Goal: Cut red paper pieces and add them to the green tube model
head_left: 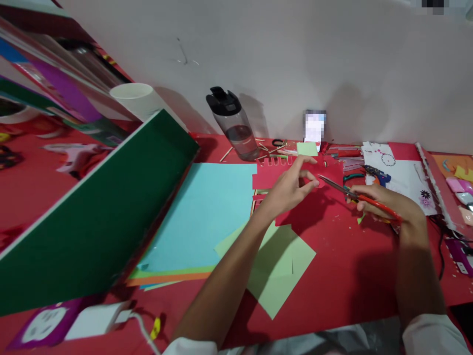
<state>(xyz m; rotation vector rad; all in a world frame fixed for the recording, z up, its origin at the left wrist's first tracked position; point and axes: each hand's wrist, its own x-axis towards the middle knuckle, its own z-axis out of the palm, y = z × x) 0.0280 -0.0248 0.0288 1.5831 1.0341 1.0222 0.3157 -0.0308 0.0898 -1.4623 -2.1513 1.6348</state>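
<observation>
My right hand (384,199) is wrapped around a pair of scissors (338,187) with orange-red handles. The blades point left and look nearly closed. Just left of their tips is my left hand (290,190), its thumb and a finger brought together in a pinch while the index finger arches above. Whether something small sits in that pinch, I cannot tell. Beneath the left hand lies red paper (268,172) with notches cut along its top edge. Light green sheets (279,266) lie below the left forearm, partly over a light blue sheet (210,197).
A water bottle (236,128) stands by the wall, beside thin sticks and a propped phone (314,127). A tall green panel (111,207) rises on the left. Pliers (354,176), a glue gun (379,173) and decorated white paper (402,172) lie right. A white charger (96,320) sits front left.
</observation>
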